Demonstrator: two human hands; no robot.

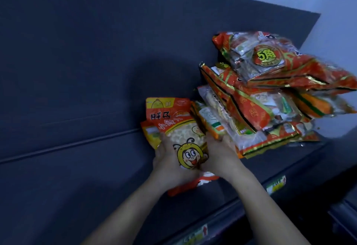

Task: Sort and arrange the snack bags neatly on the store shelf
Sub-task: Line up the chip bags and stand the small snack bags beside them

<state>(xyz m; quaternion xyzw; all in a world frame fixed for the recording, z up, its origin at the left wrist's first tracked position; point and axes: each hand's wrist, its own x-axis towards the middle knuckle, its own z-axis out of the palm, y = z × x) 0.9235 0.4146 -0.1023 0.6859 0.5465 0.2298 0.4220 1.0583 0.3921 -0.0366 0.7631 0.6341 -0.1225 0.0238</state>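
A dark blue store shelf [77, 177] with a matching back panel [96, 51] fills my view, a pale wall [340, 22] off to the right; my left hand [166, 159] and right hand [222, 154] clasp a small stack of snack bags between them, palms against its sides and fingers curled round the edges, the bee-printed bag [185, 134] on top; the stack sits low over the shelf, though whether it rests there I cannot tell; just beyond my right hand a loose heap of red and orange bags [270, 100] leans every way, its top bags overhanging to the right; I judge the risk lies there; nudging the stack against the heap's foot could tip the upper bags off the shelf end; the glossy bags in my grip could also slide apart, since the lower ones stick out unevenly
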